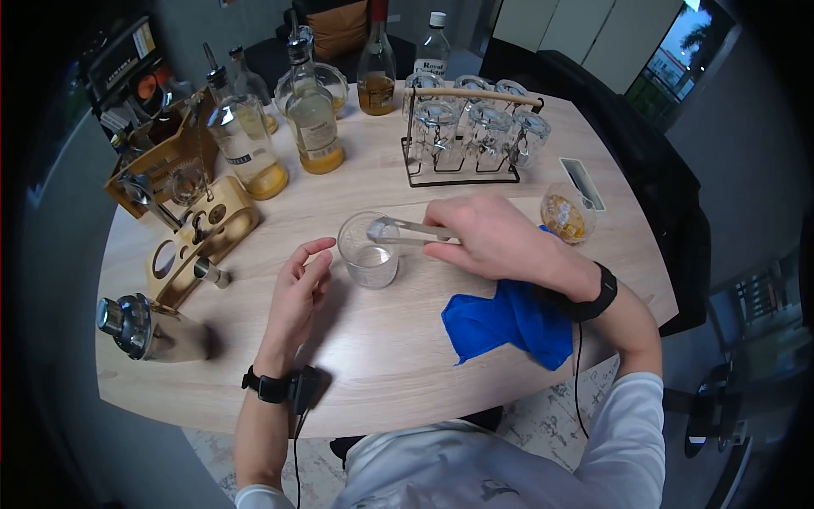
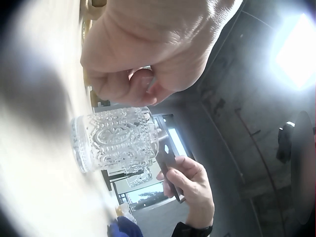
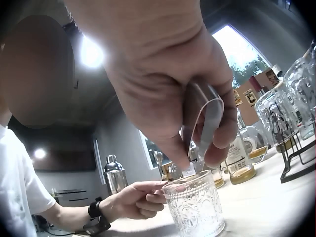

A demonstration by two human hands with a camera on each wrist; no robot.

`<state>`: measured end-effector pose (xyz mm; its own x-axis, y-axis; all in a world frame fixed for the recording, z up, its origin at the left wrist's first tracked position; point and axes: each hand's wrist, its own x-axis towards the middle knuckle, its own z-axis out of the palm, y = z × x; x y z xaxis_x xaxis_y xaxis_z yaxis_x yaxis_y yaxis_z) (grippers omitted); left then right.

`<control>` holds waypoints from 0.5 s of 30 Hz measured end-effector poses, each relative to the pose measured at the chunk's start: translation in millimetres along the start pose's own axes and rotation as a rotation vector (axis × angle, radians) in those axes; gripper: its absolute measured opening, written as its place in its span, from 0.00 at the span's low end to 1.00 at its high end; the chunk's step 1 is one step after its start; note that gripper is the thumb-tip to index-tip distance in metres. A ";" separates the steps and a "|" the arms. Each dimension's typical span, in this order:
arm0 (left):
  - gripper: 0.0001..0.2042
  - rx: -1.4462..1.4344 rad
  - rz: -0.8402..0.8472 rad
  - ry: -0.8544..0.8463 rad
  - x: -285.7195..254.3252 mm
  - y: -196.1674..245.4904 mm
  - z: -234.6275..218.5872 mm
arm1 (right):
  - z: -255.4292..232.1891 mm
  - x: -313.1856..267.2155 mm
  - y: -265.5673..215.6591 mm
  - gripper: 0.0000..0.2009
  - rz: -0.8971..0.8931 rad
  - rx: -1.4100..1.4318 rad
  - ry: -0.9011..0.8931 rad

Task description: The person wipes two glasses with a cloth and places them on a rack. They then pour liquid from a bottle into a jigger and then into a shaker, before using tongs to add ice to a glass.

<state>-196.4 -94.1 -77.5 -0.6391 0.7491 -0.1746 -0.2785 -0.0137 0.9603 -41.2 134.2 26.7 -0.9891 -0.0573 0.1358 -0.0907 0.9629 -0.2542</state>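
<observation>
A clear embossed glass (image 1: pixel 370 270) stands upright on the table, also large in the left wrist view (image 2: pixel 116 138). My right hand (image 1: pixel 496 237) pinches metal tongs (image 1: pixel 420 227), their tips at the glass's mouth. A pale, clear piece that looks like ice (image 1: pixel 384 230) shows between the tips, overlapping the rim. My left hand (image 1: pixel 297 293) is just left of the glass, fingers loosely bent and holding nothing. In the right wrist view the left hand's forefinger (image 3: pixel 150 185) points at the rim.
A blue cloth (image 1: pixel 513 327) and a small glass bowl (image 1: pixel 566 216) lie right. Behind stands a rack (image 1: pixel 462 181) of upturned glasses. Several bottles (image 1: pixel 314 127) stand back left, near a wooden tool stand (image 1: pixel 225 225), a jigger (image 1: pixel 212 273) and a shaker (image 1: pixel 153 329).
</observation>
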 end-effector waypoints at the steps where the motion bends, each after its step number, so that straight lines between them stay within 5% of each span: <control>1: 0.15 -0.003 -0.005 0.014 0.3 -0.2 -0.5 | 4.9 2.0 -1.0 0.13 0.001 -0.002 0.004; 13: 0.12 -0.018 0.016 0.016 1.0 -4.1 -4.4 | 9.2 -40.4 -6.7 0.16 0.031 -0.027 0.087; 15: 0.12 -0.025 0.017 0.027 -0.1 -2.5 -5.5 | -1.1 -63.2 3.8 0.19 0.222 0.001 0.093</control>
<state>-199.5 -97.8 -81.0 -0.6630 0.7304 -0.1641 -0.2846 -0.0432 0.9577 21.2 141.8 18.3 -0.9700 0.1799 0.1637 0.1273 0.9490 -0.2886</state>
